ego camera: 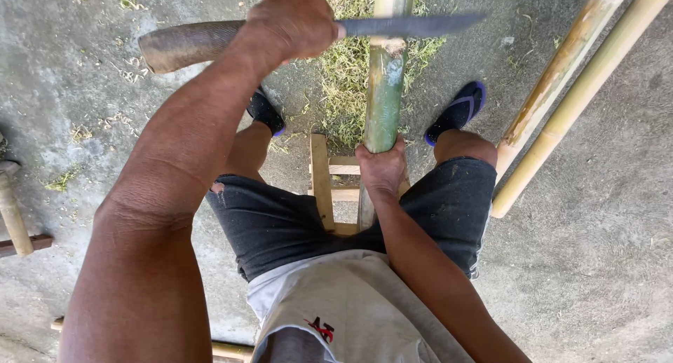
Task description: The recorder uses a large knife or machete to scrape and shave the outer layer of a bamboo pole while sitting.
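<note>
Blade at the bamboo, part of the skin already off

I see my left hand [291, 26] with fingers wrapped tight on the big knife [308, 32], its blade crossing the green bamboo pole [384, 90] that stands between my knees; my right hand [381, 168] is closed round the pole lower down. A pale scraped patch and shavings [343, 69] on the concrete suggest some work done; most of the green remains

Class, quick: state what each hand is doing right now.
Left hand: closed on the large knife.
Right hand: closed around the green bamboo pole.
</note>
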